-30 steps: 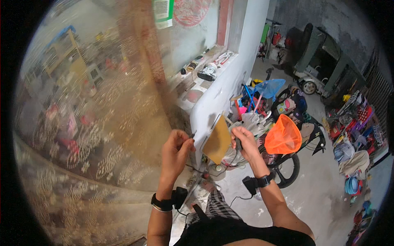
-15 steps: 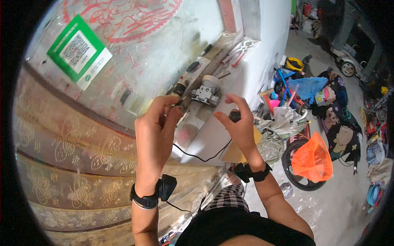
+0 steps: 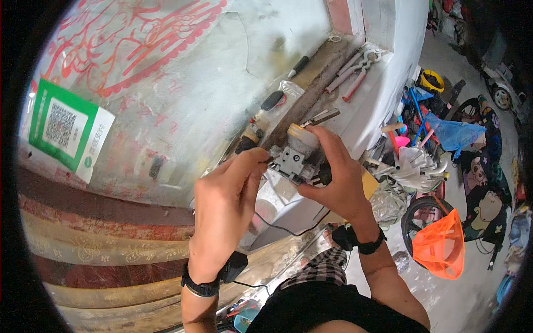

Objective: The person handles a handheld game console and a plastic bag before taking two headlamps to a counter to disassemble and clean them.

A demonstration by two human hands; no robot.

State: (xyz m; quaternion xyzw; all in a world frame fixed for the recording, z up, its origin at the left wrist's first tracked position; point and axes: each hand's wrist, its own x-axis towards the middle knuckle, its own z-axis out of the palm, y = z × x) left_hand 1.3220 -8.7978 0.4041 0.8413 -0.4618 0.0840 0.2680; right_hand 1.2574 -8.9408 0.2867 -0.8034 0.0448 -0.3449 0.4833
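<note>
A small grey metal carburetor (image 3: 290, 162) with a pale round top stands on the white sill. My right hand (image 3: 345, 183) grips it from the right, index finger at the top's rim and thumb low on the body. Against its left side, my left hand (image 3: 227, 194) is closed in a pinch; a small dark bit shows at the fingertips, too hidden to name. Beside my right palm is a dark rounded thing (image 3: 325, 174), mostly covered, and I cannot tell whether it is held. Both wrists wear black bands with small boxes.
Pliers (image 3: 355, 69) with red grips lie farther along the sill. A black-capped pen (image 3: 298, 66) and a dark oval thing (image 3: 272, 100) rest along the window frame. To the right, the floor holds a wheel (image 3: 413, 222), an orange mesh basket (image 3: 441, 247) and plastic bags (image 3: 416, 166).
My right hand has closed in from the right onto the carburetor. My left hand has come up to its left side, still pinched. The view has shifted closer to the sill.
</note>
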